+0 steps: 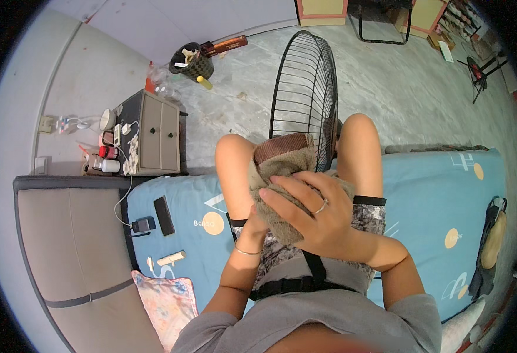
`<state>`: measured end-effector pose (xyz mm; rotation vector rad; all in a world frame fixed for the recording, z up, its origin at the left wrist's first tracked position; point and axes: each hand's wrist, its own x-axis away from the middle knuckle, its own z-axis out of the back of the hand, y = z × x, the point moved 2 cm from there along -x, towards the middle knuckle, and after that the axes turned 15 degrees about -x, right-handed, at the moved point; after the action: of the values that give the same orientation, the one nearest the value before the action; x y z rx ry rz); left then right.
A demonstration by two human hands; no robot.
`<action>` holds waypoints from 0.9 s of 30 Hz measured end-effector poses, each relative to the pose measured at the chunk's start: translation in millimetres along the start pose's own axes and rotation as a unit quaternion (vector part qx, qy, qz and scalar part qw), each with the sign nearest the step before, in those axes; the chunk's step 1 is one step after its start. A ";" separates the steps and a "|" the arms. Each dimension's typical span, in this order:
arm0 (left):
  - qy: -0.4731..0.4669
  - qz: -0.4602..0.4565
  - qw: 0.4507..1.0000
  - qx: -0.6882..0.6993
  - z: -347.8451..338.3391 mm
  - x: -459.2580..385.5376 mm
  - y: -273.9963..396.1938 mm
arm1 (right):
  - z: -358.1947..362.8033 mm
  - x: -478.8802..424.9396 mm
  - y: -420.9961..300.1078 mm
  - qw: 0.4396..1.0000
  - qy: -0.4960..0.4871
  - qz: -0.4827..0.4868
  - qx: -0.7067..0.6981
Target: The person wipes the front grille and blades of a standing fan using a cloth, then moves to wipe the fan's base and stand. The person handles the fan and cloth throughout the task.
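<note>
A brown cloth (285, 163), perhaps a towel, is bunched up above my lap between my knees. My right hand (318, 205), with a ring on one finger, lies over its front with the fingers spread and bent against the fabric. At the cloth's lower left, my left hand (257, 223) grips it from the side and from behind; most of its fingers are hidden by the cloth. A bracelet circles my left wrist. Just beyond the cloth stands a black wire fan cage (305, 88), partly covered by it.
I sit on a bed with a blue sheet (421, 212). A black phone (164, 215), a power adapter (144, 225) and a small pillow (168, 304) lie to the left. Further off are a grey nightstand (161, 137) and a woven waste basket (201, 68).
</note>
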<state>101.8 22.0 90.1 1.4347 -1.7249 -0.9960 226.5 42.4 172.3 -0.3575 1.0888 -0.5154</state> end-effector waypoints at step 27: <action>0.021 0.012 0.992 -0.123 -29.3 0.4 33.1 | 21.2 -32.6 9.3 0.986 -0.020 -0.129 -0.104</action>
<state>111.5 21.1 133.2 1.2633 -1.5264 -1.1157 235.8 69.0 200.8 -0.6955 1.0661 -0.6233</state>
